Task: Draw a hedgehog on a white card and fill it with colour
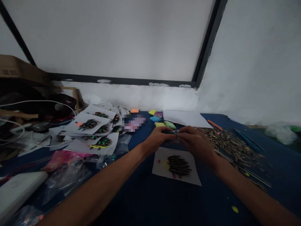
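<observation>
My left hand (160, 135) and my right hand (195, 139) meet above the middle of the table, fingers pinched together. Between them is a small, dark packet with clear crinkled plastic (176, 133); what is inside I cannot make out. Just below the hands lies a white paper card (158, 169) with a hedgehog figure (180, 165) on it. Its back is rows of dark striped seeds, its face is yellow, and red bits mark the nose, cheek and feet. Beyond the hands sit soft coloured packets: yellow (160, 124), green (169, 125) and blue (155, 119).
Striped seeds (225, 144) are spread at the right, with an orange-handled tool (214, 125) and a blue strip (249, 140) nearby. Finished-looking cards (75, 124) pile up at the left, near plastic bags (68, 169) and a white box (21, 191). White paper (185, 117) lies by the wall.
</observation>
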The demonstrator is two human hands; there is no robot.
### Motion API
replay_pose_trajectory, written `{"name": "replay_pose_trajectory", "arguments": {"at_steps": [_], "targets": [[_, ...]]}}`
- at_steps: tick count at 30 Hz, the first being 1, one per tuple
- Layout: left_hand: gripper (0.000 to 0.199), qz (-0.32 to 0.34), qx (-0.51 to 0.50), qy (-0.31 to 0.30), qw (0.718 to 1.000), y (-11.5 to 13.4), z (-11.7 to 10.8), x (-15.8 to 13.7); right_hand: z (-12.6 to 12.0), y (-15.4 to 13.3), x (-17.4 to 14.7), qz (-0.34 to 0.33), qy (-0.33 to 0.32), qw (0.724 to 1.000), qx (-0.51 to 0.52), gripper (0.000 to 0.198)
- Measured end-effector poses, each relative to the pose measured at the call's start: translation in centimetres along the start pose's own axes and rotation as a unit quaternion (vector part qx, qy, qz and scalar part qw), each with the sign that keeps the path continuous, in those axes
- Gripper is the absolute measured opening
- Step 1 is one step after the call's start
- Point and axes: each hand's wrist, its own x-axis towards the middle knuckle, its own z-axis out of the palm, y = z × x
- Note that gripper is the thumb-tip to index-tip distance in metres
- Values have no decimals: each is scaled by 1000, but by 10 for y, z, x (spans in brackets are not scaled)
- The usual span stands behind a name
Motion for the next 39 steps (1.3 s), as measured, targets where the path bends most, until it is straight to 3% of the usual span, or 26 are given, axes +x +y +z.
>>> {"name": "replay_pose_trajectory", "arguments": {"at_steps": [12, 19, 23, 27, 29, 32, 36, 39], "targets": [[23, 33, 3, 37, 999, -5, 4, 1, 3, -7, -1, 40, 36, 998, 9, 17], [17, 47, 54, 69, 995, -12, 7, 4, 10, -15, -5, 67, 41, 995, 59, 12], [16, 46, 69, 67, 994, -14, 5, 6, 10, -11, -2, 119, 61, 983, 128, 9], [24, 27, 49, 80, 995, -11, 0, 8, -1, 3, 6, 209, 111, 947, 217, 14], [29, 12, 21, 63, 998, -8, -2, 8, -10, 8, 10, 235, 107, 930, 262, 19], [17, 15, -4, 35, 999, -4, -3, 7, -18, 8, 12, 250, 83, 910, 320, 16], [19, 11, 6, 31, 999, 0, -6, 10, -20, 1, 13, 253, 54, 897, 358, 16], [22, -14, 25, -37, 999, 5, -7, 11, -17, 0, 14, 256, 55, 899, 352, 19]]}}
